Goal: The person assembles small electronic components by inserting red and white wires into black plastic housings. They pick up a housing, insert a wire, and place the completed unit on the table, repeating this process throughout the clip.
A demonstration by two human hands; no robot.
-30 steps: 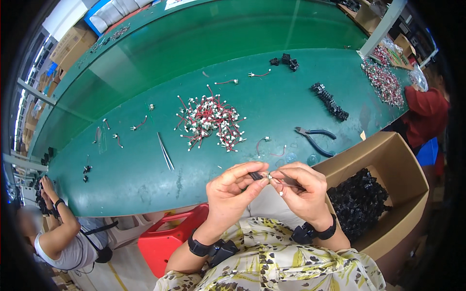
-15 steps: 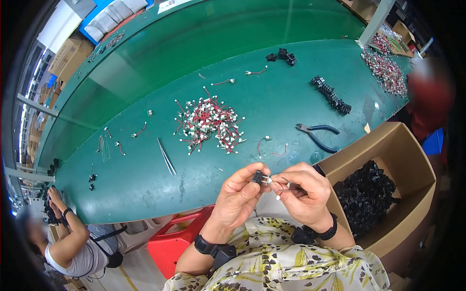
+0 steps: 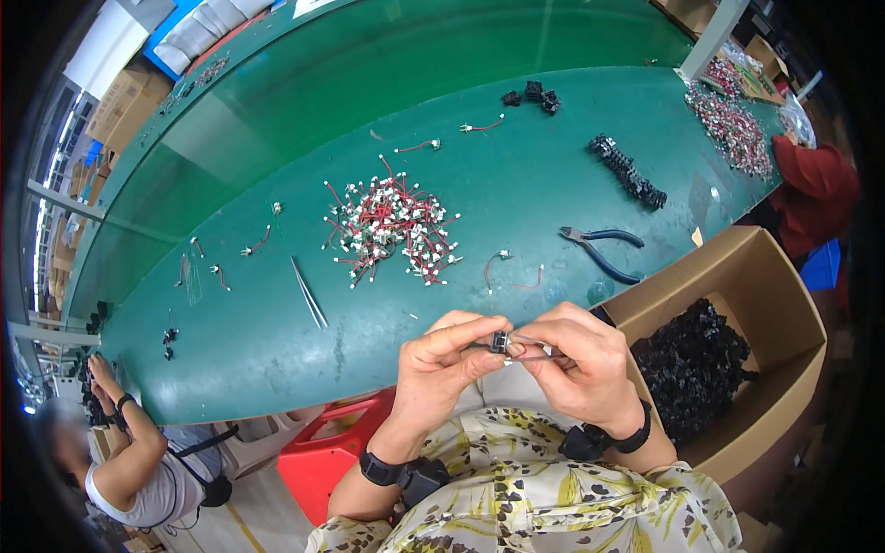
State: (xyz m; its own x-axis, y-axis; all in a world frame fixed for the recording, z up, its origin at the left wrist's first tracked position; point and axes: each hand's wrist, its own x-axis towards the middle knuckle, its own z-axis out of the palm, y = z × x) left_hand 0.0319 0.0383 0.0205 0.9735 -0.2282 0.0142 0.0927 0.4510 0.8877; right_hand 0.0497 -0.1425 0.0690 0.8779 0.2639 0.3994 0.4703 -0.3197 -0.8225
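My left hand pinches a small black connector between thumb and forefinger, just above the near edge of the green table. My right hand meets it from the right, its fingers closed on a thin wire lead that runs into the connector. Both hands sit close together over my lap. A pile of red and white wire leads lies on the table beyond them.
A cardboard box full of black parts stands at my right. Blue-handled pliers, metal tweezers, a row of black connectors and stray leads lie on the table. A red stool is below. Other people work at left and right.
My hands have stayed together on the connector and wire, with only small finger shifts. The view has tilted slightly.
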